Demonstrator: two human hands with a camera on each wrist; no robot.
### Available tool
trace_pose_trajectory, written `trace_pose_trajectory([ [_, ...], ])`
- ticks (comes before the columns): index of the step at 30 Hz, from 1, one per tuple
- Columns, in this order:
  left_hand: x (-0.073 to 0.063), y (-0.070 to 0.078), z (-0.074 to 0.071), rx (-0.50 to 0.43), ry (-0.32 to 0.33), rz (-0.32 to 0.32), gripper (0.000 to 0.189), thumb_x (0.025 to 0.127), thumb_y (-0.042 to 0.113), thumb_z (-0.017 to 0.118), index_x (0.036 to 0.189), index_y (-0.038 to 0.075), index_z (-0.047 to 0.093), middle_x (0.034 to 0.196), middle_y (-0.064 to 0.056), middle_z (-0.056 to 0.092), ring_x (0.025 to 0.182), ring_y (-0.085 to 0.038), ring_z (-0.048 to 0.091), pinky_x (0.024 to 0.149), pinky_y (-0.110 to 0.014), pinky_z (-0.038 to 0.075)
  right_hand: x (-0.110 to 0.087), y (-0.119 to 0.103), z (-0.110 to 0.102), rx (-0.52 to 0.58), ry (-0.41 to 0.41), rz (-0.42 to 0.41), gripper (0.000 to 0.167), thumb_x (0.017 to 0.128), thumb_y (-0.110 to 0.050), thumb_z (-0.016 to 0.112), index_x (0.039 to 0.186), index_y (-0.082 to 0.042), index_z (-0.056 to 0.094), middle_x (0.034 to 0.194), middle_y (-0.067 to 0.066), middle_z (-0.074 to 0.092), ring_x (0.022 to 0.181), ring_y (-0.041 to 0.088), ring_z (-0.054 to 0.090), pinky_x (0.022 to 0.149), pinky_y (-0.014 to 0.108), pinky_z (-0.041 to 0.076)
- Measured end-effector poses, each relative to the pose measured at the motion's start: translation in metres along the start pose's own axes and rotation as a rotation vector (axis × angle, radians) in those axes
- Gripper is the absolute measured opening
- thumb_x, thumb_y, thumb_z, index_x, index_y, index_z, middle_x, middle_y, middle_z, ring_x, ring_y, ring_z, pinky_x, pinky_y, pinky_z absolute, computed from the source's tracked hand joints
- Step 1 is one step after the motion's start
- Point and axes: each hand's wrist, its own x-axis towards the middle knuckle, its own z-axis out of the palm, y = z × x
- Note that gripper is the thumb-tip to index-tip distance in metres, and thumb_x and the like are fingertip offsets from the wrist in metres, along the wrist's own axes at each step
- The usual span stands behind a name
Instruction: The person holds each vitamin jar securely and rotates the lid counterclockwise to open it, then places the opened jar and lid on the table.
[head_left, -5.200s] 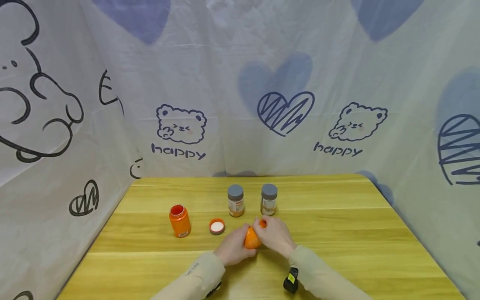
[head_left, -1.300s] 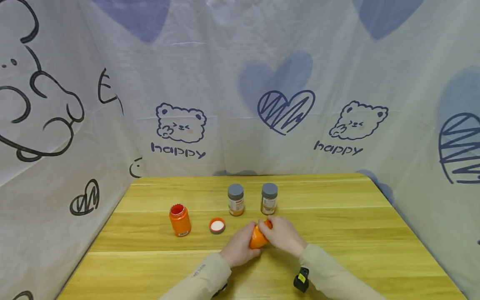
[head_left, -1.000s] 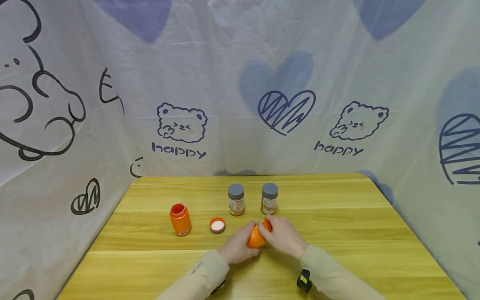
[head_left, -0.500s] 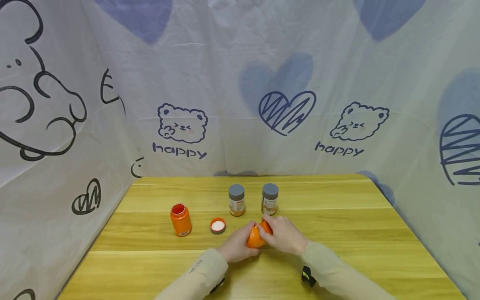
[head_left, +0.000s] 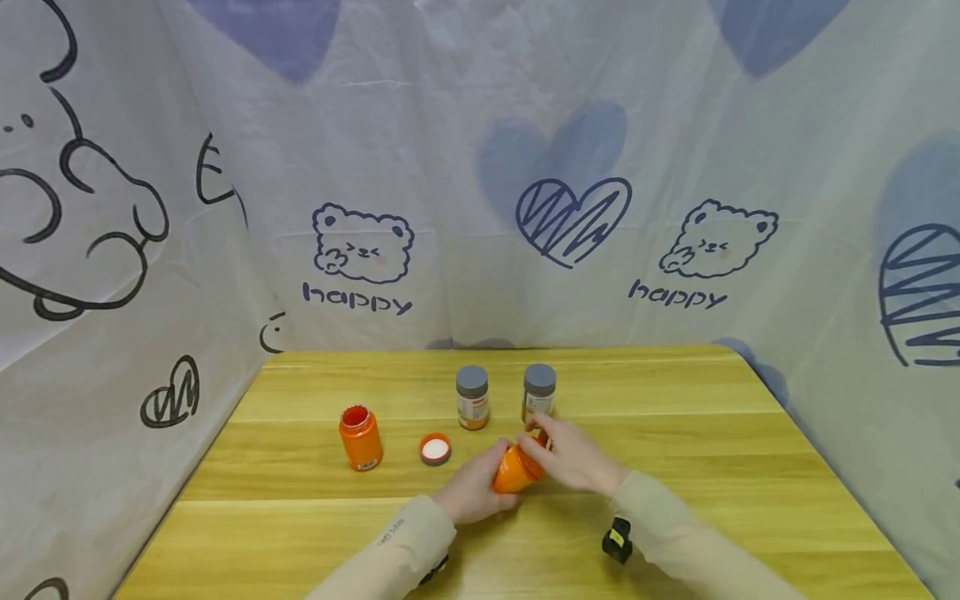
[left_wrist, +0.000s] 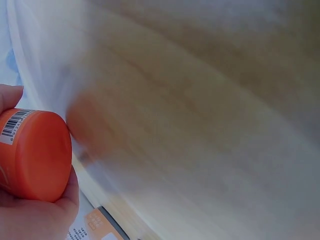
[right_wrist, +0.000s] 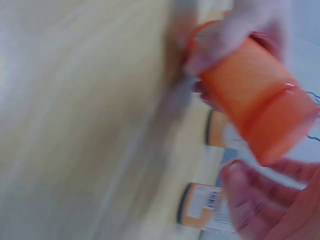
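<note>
My left hand (head_left: 474,487) grips an orange plastic bottle (head_left: 513,472) by its body, tilted with its upper end toward the right. In the left wrist view its round base and a barcode label (left_wrist: 16,125) show. At the other end is an orange cap-like section (right_wrist: 285,125), marked off by a seam. My right hand (head_left: 570,457) is at this end, thumb and fingers spread; in the right wrist view the fingertips (right_wrist: 235,172) stand just off it. Blur hides whether any finger touches it.
An uncapped orange bottle (head_left: 361,442) stands at the left. Beside it a cap (head_left: 435,450) lies with its white liner up. Two grey-lidded jars, one (head_left: 472,400) in the middle and one (head_left: 539,387) behind my right hand, stand farther back on the wooden table (head_left: 675,433). Printed cloth hangs behind.
Earlier my right hand gripped the bottle's upper end; now its fingers have loosened and moved slightly away. The left hand keeps its hold, with the bottle slightly right of its place 5.2 seconds ago.
</note>
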Motion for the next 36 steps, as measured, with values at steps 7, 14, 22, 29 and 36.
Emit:
trace_pose_trajectory([
  [7,0.000,-0.001,0.002,0.008,0.005,-0.005,0.051,0.079,0.007,0.080,0.121,0.012,0.051,0.103,0.000,0.064,0.089,-0.009,0.057,0.084,-0.029,0.050,0.004,-0.007,-0.026,0.173,-0.079,0.275,0.039,0.102,-0.041,0.051,0.115,-0.006,0.061,0.083,0.007,0.062,0.065,0.015,0.055,0.059,0.028,0.047],
  [14,0.001,-0.002,0.003,0.031,0.011,-0.003,0.051,0.080,0.008,0.081,0.120,0.013,0.050,0.103,0.001,0.064,0.089,-0.009,0.058,0.085,-0.029,0.050,0.002,-0.013,-0.035,0.292,-0.222,0.421,0.054,0.099,-0.046,0.055,0.128,0.000,0.057,0.096,0.016,0.062,0.072,0.022,0.060,0.068,0.036,0.060],
  [22,0.001,-0.001,0.003,0.049,0.011,0.002,0.052,0.079,0.009,0.081,0.121,0.012,0.050,0.105,0.000,0.063,0.092,-0.010,0.058,0.086,-0.030,0.051,0.005,-0.023,-0.031,0.306,-0.256,0.477,0.051,0.094,-0.045,0.064,0.125,-0.004,0.059,0.114,0.013,0.063,0.085,0.022,0.065,0.072,0.037,0.062],
  [29,0.001,-0.002,0.004,0.068,0.017,0.010,0.053,0.080,0.009,0.080,0.122,0.012,0.049,0.106,-0.001,0.063,0.094,-0.011,0.059,0.087,-0.031,0.052,0.005,-0.023,-0.026,0.292,-0.277,0.462,0.043,0.092,-0.039,0.069,0.113,-0.002,0.059,0.106,0.011,0.061,0.082,0.020,0.064,0.070,0.037,0.062],
  [36,0.002,-0.002,0.004,0.049,0.005,-0.003,0.053,0.080,0.009,0.080,0.123,0.014,0.050,0.108,-0.001,0.064,0.094,-0.011,0.060,0.087,-0.030,0.051,0.004,-0.021,-0.024,0.323,-0.291,0.460,0.040,0.092,-0.034,0.071,0.109,0.000,0.060,0.103,0.012,0.061,0.076,0.019,0.066,0.067,0.034,0.062],
])
